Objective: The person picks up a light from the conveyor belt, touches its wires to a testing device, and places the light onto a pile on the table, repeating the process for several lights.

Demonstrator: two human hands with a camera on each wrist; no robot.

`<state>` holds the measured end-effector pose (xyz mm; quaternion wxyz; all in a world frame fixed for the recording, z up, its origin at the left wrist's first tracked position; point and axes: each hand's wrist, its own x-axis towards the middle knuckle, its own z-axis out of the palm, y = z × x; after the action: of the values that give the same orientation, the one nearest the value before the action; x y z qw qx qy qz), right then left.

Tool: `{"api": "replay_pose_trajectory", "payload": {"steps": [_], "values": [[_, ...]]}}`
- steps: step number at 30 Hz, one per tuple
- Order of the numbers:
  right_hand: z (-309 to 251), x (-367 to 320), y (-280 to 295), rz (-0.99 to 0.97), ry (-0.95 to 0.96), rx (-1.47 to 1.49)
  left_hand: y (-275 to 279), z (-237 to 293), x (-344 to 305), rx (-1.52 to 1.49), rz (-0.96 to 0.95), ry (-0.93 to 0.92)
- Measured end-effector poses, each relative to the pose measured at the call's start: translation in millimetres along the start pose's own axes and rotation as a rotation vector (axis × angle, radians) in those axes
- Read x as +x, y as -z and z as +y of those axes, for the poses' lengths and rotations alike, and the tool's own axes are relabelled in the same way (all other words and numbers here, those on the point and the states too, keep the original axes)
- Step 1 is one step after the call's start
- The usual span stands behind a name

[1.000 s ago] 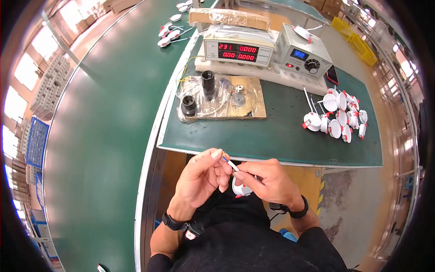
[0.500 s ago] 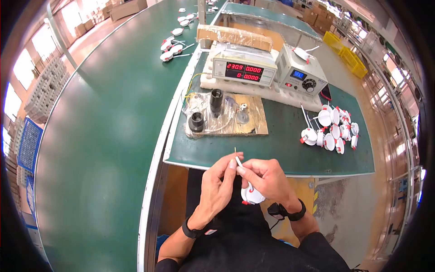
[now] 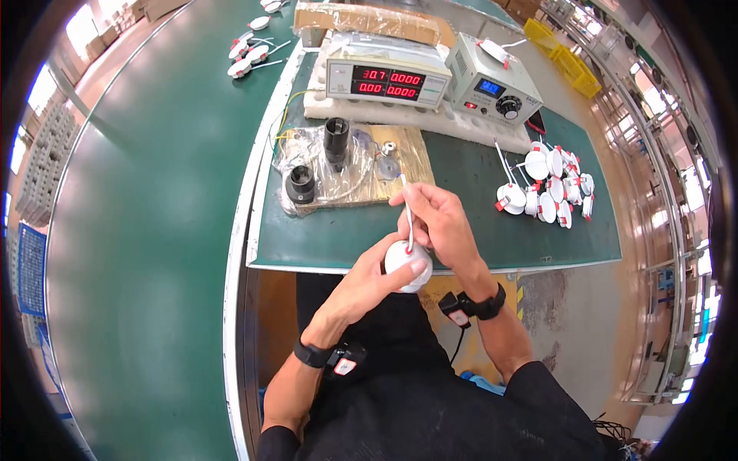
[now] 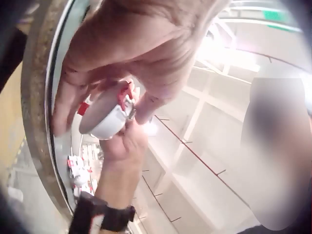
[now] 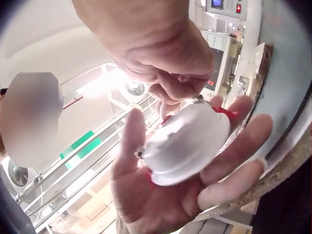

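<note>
A round white downlight (image 3: 397, 260) with red-tipped spring clips is in my left hand (image 3: 355, 283), just over the bench's front edge. My left fingers and thumb curl round its body, which also shows as a white dome (image 5: 190, 141) in the right wrist view. From a red grommet on its back a white cable (image 3: 409, 219) runs up, and my right hand (image 3: 446, 229) pinches this cable between thumb and fingers. The cable's tip sticks out above the right fingers, near a wooden board (image 3: 432, 165).
Black lamp sockets (image 3: 336, 138) stand on the plastic-wrapped board. Behind are a power meter (image 3: 342, 81) with red digits and a box with a dial (image 3: 492, 96). More downlights (image 3: 546, 206) are heaped at right. A green belt (image 3: 154, 230) at left carries several others.
My left hand has moved from the cable's wire end down to the downlight's body. My right hand has come up along the cable. Both hands and the downlight are farther forward.
</note>
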<state>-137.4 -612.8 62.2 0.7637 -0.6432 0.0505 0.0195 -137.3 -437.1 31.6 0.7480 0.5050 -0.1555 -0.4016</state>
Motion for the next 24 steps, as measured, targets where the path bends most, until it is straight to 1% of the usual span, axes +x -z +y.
{"api": "replay_pose_trajectory", "payload": {"steps": [1,2,3,4,6,8,10,13,15,16,17,18,20,21,22,24], "values": [[5,8,4,-0.019,0.016,-0.001,2,-5,8,-0.149,-0.031,0.052],[12,17,8,0.008,0.032,-0.047,4,-10,17,-0.294,-0.060,0.101],[19,25,13,0.036,0.050,-0.092,5,-17,25,-0.323,0.013,0.081],[26,32,18,0.066,0.067,-0.137,3,-15,28,-0.322,0.025,0.088],[36,45,29,0.092,0.035,-0.180,0,-5,37,-0.317,0.048,0.099],[43,55,39,0.109,-0.006,-0.224,2,1,47,-0.335,0.038,0.160],[37,59,39,0.059,-0.023,-0.210,3,3,57,-0.328,0.018,0.215],[26,59,39,0.030,-0.037,-0.185,-7,-4,63,-0.372,0.032,0.158],[25,52,47,0.024,-0.045,-0.145,-15,-6,64,-0.357,-0.002,0.180],[22,44,51,0.042,-0.045,-0.153,-21,-8,63,-0.355,-0.025,0.196],[16,31,56,0.068,-0.046,-0.166,-29,-11,64,-0.276,-0.076,0.165],[8,15,62,0.106,-0.051,-0.183,-38,-11,63,-0.219,-0.124,0.191],[-16,-24,76,0.192,-0.010,-0.214,-63,-4,62,-0.110,-0.256,0.236],[-31,-48,84,0.240,0.010,-0.256,-74,-2,61,-0.066,-0.361,0.236],[-47,-72,91,0.292,0.039,-0.297,-85,0,57,-0.079,-0.430,0.207],[-78,-126,102,0.435,0.081,-0.409,-90,6,45,-0.006,-0.458,0.155]]}}
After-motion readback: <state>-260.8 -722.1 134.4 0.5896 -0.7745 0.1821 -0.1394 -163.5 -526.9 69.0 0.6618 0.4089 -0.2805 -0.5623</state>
